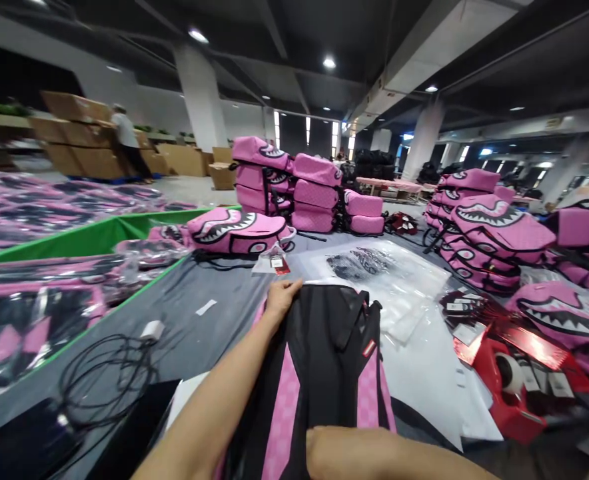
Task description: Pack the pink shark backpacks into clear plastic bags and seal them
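Observation:
A black and pink backpack (324,353) lies in front of me with its black back panel and shoulder straps facing up. My left hand (282,298) is closed on its top left edge, fingers pinched at the corner. Low on the back panel rests my right hand (327,450), bent inward; its fingers are hidden from view. A small red label shows on the right strap. Just beyond the backpack's top lie a red and white hang tag (278,262) and a pink backpack with a shark-mouth print (242,230).
Clear plastic bags (399,280) spread to the right, beside a red tape dispenser (512,393) and red tags. Shark-print backpacks (494,220) are piled at right; pink stacks (316,190) stand behind. At left are a coiled cable (109,380) and a green-edged bin (124,230) of wrapped backpacks.

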`<state>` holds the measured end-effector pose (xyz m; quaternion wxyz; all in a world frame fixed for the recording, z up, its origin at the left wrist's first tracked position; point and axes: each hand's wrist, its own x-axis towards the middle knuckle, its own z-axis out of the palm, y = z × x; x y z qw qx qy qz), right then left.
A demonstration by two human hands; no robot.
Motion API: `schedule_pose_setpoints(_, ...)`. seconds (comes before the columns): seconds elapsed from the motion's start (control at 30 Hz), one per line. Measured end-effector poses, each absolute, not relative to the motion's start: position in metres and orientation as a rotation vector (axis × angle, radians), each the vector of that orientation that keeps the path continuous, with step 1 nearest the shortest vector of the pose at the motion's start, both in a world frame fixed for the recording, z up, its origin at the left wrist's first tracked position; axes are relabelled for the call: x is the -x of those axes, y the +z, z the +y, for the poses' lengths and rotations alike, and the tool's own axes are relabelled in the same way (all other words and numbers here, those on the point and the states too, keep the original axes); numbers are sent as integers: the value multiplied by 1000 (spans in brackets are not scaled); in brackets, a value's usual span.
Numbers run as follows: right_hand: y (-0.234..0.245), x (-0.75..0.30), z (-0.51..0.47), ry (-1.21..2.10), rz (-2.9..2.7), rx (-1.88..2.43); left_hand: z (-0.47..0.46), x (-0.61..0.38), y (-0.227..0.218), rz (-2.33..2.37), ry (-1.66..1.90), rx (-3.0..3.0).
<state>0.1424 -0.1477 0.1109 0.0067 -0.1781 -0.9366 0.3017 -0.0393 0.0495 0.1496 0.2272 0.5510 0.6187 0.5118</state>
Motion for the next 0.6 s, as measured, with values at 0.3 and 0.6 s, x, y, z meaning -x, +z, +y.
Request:
schedule_pose_setpoints(0.3, 166, -272, -35, 686, -1638, 1693, 27, 19, 148, 1878, 1312, -2062)
schedule_pose_setpoints(0.6, 166, -240, 30, 520, -1470, 1683, 16, -71, 133, 879, 962, -2468)
